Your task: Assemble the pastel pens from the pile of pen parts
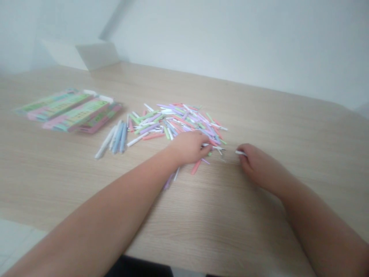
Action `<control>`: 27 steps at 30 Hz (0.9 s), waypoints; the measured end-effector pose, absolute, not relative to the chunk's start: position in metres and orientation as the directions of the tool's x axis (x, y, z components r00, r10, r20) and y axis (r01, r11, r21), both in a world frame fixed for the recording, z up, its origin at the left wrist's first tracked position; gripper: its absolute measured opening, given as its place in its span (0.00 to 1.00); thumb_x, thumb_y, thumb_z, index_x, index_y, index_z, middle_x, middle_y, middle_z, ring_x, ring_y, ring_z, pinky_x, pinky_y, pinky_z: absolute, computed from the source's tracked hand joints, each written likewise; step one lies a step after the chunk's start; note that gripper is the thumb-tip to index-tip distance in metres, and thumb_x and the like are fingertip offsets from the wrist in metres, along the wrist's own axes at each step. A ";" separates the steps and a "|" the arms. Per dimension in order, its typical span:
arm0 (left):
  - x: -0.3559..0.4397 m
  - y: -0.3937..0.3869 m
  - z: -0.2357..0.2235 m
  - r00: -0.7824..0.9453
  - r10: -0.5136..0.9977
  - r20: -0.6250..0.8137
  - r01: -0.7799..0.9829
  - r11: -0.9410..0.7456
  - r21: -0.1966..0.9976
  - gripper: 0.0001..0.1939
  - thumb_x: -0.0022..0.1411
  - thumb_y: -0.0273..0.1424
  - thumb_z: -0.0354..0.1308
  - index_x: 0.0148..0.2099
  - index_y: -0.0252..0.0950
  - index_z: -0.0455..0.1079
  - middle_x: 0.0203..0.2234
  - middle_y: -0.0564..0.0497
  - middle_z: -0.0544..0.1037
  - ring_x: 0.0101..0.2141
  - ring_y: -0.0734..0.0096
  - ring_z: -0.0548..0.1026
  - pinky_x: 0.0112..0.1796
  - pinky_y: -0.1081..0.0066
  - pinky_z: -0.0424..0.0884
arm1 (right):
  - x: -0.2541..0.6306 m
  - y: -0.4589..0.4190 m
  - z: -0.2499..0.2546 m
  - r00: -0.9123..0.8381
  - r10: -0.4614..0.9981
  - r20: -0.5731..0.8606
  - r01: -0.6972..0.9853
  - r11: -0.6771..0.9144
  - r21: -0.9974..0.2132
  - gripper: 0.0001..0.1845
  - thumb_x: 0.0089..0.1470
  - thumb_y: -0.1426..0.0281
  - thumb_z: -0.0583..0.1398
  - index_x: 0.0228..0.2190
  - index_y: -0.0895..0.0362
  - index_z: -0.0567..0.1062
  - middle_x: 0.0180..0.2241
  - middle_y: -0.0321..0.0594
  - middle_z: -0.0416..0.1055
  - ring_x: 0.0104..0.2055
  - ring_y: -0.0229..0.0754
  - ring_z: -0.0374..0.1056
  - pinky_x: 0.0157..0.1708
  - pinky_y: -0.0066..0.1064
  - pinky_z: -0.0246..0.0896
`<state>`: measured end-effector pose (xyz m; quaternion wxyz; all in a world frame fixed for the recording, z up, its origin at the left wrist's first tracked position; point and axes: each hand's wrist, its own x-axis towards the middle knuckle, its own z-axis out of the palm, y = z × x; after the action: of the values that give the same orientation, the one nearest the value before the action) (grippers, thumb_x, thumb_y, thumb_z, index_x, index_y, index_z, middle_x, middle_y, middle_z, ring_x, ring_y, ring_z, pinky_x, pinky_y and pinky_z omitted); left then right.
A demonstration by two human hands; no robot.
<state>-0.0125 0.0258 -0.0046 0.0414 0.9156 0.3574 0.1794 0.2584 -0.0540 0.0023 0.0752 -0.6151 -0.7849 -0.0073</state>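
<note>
A loose pile of slim pastel pens (175,123) in pink, green, lilac and white lies on the table. My left hand (188,148) rests on the pile's near edge, its fingertips closed on a white pen (213,146). A few pens stick out from under that hand. To the right of the pile, my right hand (253,163) pinches a short white piece (240,152), most of it hidden by the fingers. A small group of blue and white pens (113,138) lies side by side left of the pile.
Several flat packs printed in pink and green (69,110) lie at the left of the light wood table (259,115). A white, box-like object (96,55) stands beyond the table's far edge, in front of a white wall (230,38).
</note>
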 end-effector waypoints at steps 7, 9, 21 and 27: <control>-0.011 0.026 -0.006 0.685 0.666 0.296 0.628 -0.745 0.225 0.20 0.72 0.44 0.47 0.47 0.40 0.77 0.39 0.45 0.78 0.45 0.58 0.77 0.45 0.62 0.71 | 0.241 -0.048 -0.014 -0.317 0.936 0.156 0.917 0.344 -0.203 0.18 0.68 0.62 0.52 0.51 0.54 0.76 0.46 0.48 0.78 0.46 0.51 0.74 0.46 0.42 0.67; -0.011 0.026 -0.006 0.690 0.663 0.292 0.623 -0.748 0.229 0.21 0.72 0.44 0.47 0.47 0.39 0.77 0.39 0.45 0.78 0.45 0.58 0.77 0.45 0.62 0.71 | 0.240 -0.045 -0.016 -0.325 0.937 0.129 0.917 0.345 -0.200 0.18 0.68 0.62 0.52 0.48 0.53 0.78 0.46 0.47 0.78 0.46 0.51 0.74 0.46 0.42 0.67; -0.011 0.025 -0.007 0.690 0.663 0.291 0.615 -0.749 0.249 0.21 0.72 0.44 0.47 0.49 0.40 0.78 0.41 0.45 0.79 0.46 0.58 0.77 0.47 0.62 0.71 | 0.242 -0.039 -0.018 -0.307 0.943 0.127 0.930 0.326 -0.171 0.15 0.67 0.64 0.53 0.43 0.54 0.79 0.43 0.46 0.79 0.45 0.50 0.73 0.45 0.39 0.65; -0.011 0.025 -0.007 0.684 0.670 0.288 0.624 -0.742 0.246 0.21 0.72 0.44 0.47 0.48 0.40 0.78 0.42 0.45 0.79 0.47 0.57 0.77 0.47 0.62 0.71 | 0.239 -0.039 -0.018 -0.284 0.955 0.087 0.957 0.288 -0.039 0.16 0.69 0.66 0.49 0.39 0.57 0.75 0.40 0.50 0.76 0.42 0.52 0.72 0.44 0.41 0.65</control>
<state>-0.0108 0.0254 -0.0071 0.0642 0.9154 0.3534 0.1819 0.2386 -0.0386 -0.0184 0.0466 -0.5964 -0.8013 -0.0101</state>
